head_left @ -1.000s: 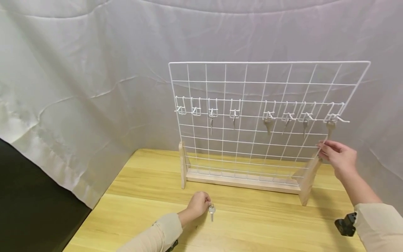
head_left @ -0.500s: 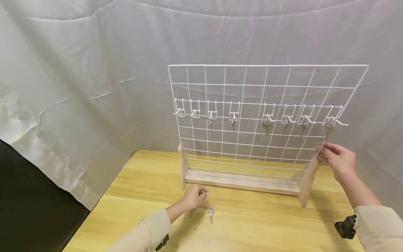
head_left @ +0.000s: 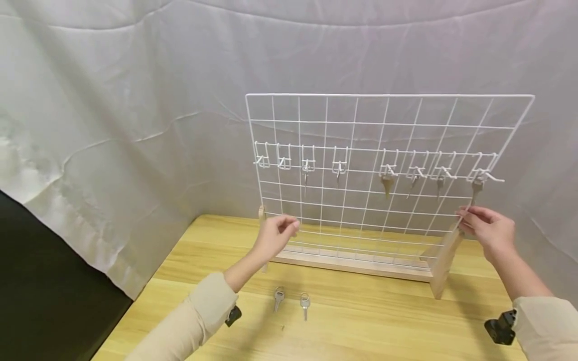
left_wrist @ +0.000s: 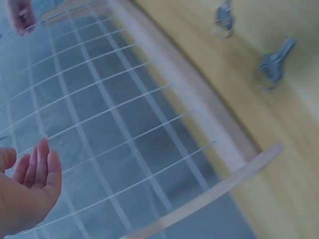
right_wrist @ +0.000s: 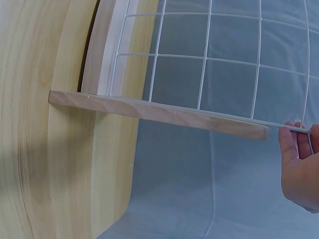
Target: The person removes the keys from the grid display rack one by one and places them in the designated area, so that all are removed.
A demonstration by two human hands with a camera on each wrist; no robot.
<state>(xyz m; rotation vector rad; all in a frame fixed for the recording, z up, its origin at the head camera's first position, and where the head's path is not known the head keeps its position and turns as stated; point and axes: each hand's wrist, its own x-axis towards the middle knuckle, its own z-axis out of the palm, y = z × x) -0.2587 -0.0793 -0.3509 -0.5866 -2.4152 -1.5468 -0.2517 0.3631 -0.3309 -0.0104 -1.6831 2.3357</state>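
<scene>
My right hand [head_left: 489, 229] pinches the side wire of a white wire grid rack [right_wrist: 204, 58] low on its right edge, just above the wooden foot [right_wrist: 164, 113]. My left hand [head_left: 276, 234] is raised in front of the rack's lower left part. Its fingers [left_wrist: 44, 167] are loosely bent with nothing between them. Below it, two silver keys with rings lie on the wooden table: a left key [head_left: 279, 297] and a right key [head_left: 305, 303]. Several keys hang from hooks on the rack, including one [head_left: 477, 185] at the far right.
Two hooks at the left end, an outer hook [head_left: 262, 160] and an inner hook [head_left: 284, 163], carry no key. A tiny scrap [head_left: 283, 327] lies on the table [head_left: 361, 321]. Grey cloth [head_left: 135, 165] hangs behind and to the left.
My left hand let go of a key, laying it left of the other one on the table, then rose toward the rack. My right hand kept its pinch on the rack's edge.
</scene>
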